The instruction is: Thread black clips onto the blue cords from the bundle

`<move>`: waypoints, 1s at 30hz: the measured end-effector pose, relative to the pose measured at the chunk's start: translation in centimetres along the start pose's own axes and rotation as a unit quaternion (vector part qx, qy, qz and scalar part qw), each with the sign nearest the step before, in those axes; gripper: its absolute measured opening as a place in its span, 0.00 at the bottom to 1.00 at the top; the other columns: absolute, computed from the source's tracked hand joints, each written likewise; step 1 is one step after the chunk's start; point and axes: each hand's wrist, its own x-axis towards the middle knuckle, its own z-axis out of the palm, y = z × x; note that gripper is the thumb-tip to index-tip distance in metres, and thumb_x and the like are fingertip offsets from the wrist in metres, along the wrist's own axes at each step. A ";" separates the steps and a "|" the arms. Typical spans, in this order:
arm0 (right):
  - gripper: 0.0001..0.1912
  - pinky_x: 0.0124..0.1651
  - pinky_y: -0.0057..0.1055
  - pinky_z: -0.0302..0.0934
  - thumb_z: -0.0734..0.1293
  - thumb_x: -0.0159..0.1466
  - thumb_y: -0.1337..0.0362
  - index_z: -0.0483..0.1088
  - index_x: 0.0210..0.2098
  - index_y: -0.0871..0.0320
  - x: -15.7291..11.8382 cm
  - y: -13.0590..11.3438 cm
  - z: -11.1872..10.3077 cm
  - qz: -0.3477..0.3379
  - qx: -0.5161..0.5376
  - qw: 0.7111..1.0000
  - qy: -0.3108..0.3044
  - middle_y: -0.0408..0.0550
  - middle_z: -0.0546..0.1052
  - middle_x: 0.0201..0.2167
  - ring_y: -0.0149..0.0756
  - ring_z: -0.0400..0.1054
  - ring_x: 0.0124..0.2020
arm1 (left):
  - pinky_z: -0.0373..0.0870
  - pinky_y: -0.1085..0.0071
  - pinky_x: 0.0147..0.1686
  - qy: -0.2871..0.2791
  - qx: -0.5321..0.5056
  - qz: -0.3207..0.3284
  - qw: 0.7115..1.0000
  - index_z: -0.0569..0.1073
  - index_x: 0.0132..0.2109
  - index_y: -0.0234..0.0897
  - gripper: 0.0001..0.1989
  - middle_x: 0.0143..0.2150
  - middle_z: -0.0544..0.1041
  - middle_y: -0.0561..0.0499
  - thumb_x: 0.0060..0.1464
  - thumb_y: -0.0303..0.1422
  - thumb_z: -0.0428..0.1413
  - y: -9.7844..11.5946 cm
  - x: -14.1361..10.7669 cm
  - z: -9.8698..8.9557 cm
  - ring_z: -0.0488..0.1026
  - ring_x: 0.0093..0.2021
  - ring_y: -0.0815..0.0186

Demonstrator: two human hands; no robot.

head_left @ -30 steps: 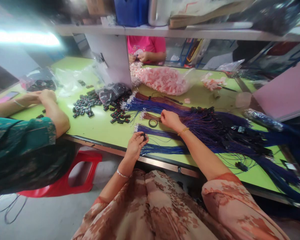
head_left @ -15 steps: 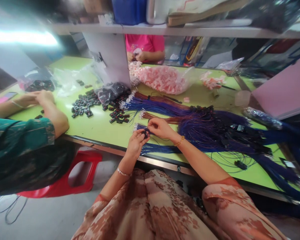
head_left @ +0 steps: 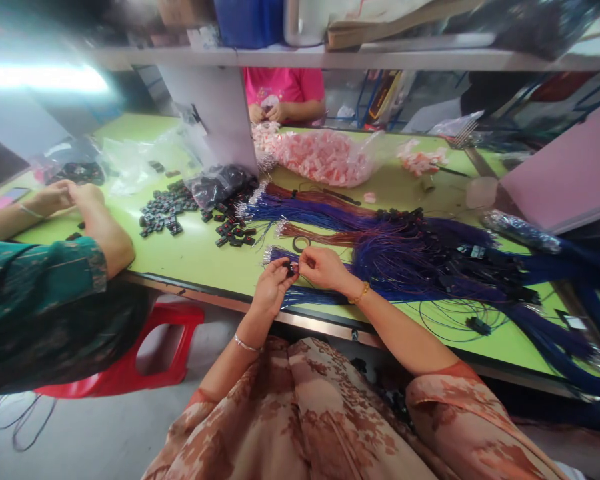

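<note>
Above the table's front edge, my left hand (head_left: 271, 288) is closed, holding a small black connector housing (head_left: 289, 269) between thumb and fingers. Close against its right side, my right hand (head_left: 325, 270) pinches what looks like a thin wire, mostly covered by the fingertips. Just behind my hands lie a dark tape ring (head_left: 301, 243) and a bundle of blue wires (head_left: 279, 253) with pale metal tips. Brown wires (head_left: 315, 233) run behind those. Loose black connector housings (head_left: 235, 232) are scattered to the left, beside a plastic bag of dark parts (head_left: 220, 185).
Large blue-purple wire bundles (head_left: 395, 260) cover the table's right side. A bag of pink pieces (head_left: 323, 157) lies at the back below a shelf (head_left: 300, 59). Co-workers sit at left, in a green sleeve (head_left: 45, 267), and opposite, in a pink shirt (head_left: 290, 90). A red stool (head_left: 180, 340) stands lower left.
My right hand has shifted slightly down, and its fingers are drawn together beside the housing. The tape ring behind it now shows. The whole view has moved slightly.
</note>
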 end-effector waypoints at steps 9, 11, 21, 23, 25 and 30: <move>0.09 0.27 0.27 0.44 0.64 0.59 0.61 0.68 0.24 0.58 -0.2 0.0 0.3 0.020 -0.018 1.000 -0.003 0.43 0.71 0.22 0.28 0.58 0.22 | 0.69 0.60 0.50 0.001 0.013 0.003 1.000 0.71 0.39 0.34 0.13 0.36 0.75 0.50 0.44 0.27 0.61 -0.2 -0.1 -0.1 0.73 0.38 0.68; 0.09 0.27 0.26 0.44 0.64 0.59 0.62 0.68 0.24 0.59 -0.2 0.0 0.3 0.025 -0.010 1.000 -0.012 0.43 0.71 0.22 0.28 0.58 0.22 | 0.69 0.61 0.50 -0.001 0.024 0.009 1.000 0.71 0.39 0.34 0.13 0.36 0.75 0.50 0.44 0.28 0.62 -0.2 -0.1 -0.1 0.73 0.38 0.68; 0.09 0.26 0.25 0.44 0.62 0.59 0.64 0.69 0.23 0.60 0.0 0.3 0.5 0.028 0.038 0.998 -0.030 0.41 0.70 0.20 0.27 0.57 0.22 | 0.69 0.63 0.50 0.000 0.081 0.039 0.996 0.70 0.41 0.36 0.15 0.37 0.75 0.50 0.44 0.29 0.62 -0.1 -0.5 0.5 0.73 0.39 0.69; 0.08 0.27 0.25 0.45 0.62 0.59 0.65 0.69 0.24 0.60 -0.1 0.3 0.6 0.018 0.043 0.998 -0.029 0.42 0.70 0.21 0.28 0.58 0.22 | 0.69 0.63 0.49 0.004 0.084 0.035 0.996 0.70 0.40 0.36 0.14 0.36 0.75 0.51 0.44 0.28 0.62 -0.2 -0.6 0.7 0.73 0.38 0.69; 0.06 0.28 0.25 0.46 0.63 0.58 0.66 0.69 0.26 0.60 -0.2 0.4 0.8 -0.006 0.036 0.999 -0.024 0.43 0.70 0.22 0.28 0.59 0.24 | 0.70 0.64 0.47 0.010 0.088 0.030 0.996 0.70 0.40 0.36 0.14 0.36 0.74 0.51 0.43 0.28 0.62 -0.4 -0.7 0.9 0.73 0.37 0.70; 0.06 0.32 0.27 0.49 0.61 0.60 0.66 0.69 0.29 0.60 -0.6 0.5 0.8 -0.068 -0.016 0.998 -0.009 0.46 0.71 0.26 0.32 0.61 0.28 | 0.71 0.63 0.46 0.021 0.101 0.024 0.994 0.70 0.39 0.35 0.15 0.34 0.74 0.51 0.43 0.30 0.63 -0.6 -0.7 1.1 0.73 0.35 0.69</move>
